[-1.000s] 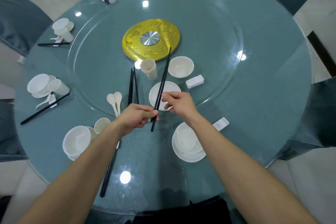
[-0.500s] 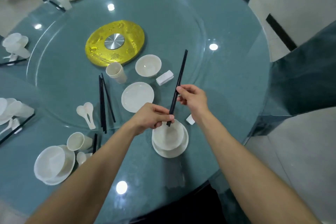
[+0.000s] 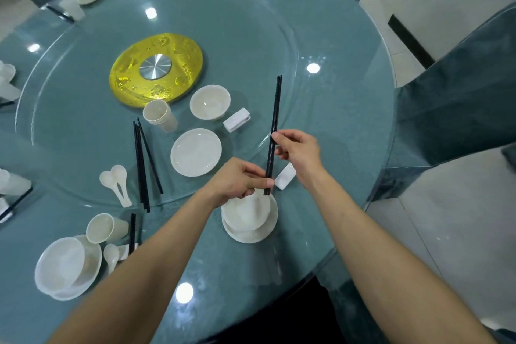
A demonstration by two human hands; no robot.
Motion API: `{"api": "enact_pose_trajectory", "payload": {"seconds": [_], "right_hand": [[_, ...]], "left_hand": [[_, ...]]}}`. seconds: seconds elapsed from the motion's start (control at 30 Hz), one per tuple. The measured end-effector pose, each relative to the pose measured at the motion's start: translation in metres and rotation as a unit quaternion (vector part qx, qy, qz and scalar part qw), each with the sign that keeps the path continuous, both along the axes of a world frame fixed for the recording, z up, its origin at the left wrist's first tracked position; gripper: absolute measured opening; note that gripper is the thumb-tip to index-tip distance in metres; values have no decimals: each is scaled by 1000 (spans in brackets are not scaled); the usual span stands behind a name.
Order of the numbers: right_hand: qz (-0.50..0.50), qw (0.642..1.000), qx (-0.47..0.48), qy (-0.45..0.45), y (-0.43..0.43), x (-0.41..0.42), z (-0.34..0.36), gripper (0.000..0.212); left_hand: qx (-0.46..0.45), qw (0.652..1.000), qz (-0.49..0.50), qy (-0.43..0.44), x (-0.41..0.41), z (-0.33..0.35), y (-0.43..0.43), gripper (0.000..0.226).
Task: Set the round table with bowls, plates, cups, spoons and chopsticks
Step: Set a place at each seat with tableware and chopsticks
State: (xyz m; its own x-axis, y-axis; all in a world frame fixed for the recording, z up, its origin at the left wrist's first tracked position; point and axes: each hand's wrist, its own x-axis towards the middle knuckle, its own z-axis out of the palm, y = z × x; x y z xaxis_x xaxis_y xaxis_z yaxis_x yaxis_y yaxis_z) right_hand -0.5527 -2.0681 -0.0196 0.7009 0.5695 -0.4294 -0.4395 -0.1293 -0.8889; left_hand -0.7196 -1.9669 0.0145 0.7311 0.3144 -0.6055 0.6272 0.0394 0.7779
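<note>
Pinching black chopsticks [image 3: 274, 126] upright, left hand [image 3: 240, 180] low, right hand [image 3: 297, 148] midway

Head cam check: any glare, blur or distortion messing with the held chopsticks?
Head view: ceiling-light glare spots dot the glass table, none on the chopsticks, which read sharp and dark; wide-angle distortion bows the table rim; cups at the left edge are smeared soft.

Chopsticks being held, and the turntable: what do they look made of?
The held chopsticks look like smooth black plastic or lacquered wood: uniformly dark, faint sheen; cannot tell which. The turntable looks like clear glass: the teal table shows through, and its thin rim glints.
</note>
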Motion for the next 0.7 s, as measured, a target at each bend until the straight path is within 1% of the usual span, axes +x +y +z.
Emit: {"api": "enact_pose_trajectory", "payload": {"seconds": [0.23, 0.47, 0.57, 0.7], "right_hand": [[13, 1000, -12, -1, -9, 3, -6, 12], [11, 1000, -25, 12, -16, 12, -9, 8], [23, 999, -31, 0, -19, 19, -13, 9], [62, 994, -80, -32, -32, 37, -26, 8]], "left_hand": [[6, 1000, -2, 17, 9, 2, -6, 25], [-2, 1000, -9, 23, 17, 0, -16, 26], [2, 1000, -5, 28, 20, -2, -15, 21], [22, 999, 16, 23, 17, -5, -1, 24]]}}
